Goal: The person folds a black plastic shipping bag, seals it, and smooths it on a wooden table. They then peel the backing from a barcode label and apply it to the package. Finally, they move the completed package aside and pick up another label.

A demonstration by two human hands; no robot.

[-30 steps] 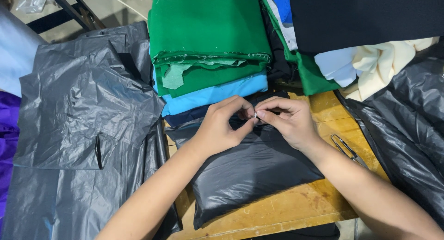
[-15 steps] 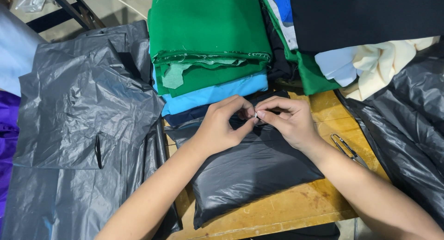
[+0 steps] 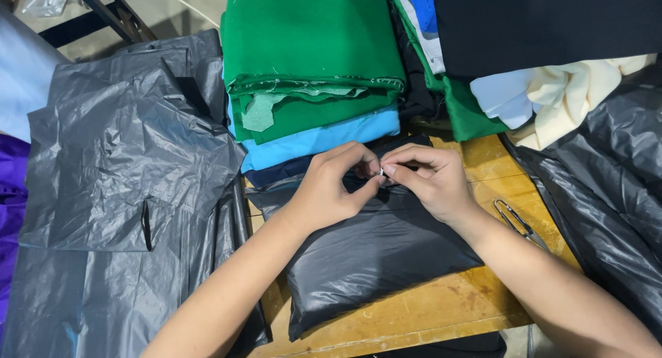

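A filled dark grey plastic bag lies flat on a wooden table. My left hand and my right hand meet over the bag's far edge. Their fingertips pinch together on a tiny white piece, too small to identify. Both palms rest on or just above the bag's top.
Folded green and blue cloth is stacked just beyond the hands. More cloth, black, white and cream, lies at the back right. Loose grey plastic bags spread at the left, others at the right. Small metal snips rest on the table by my right wrist.
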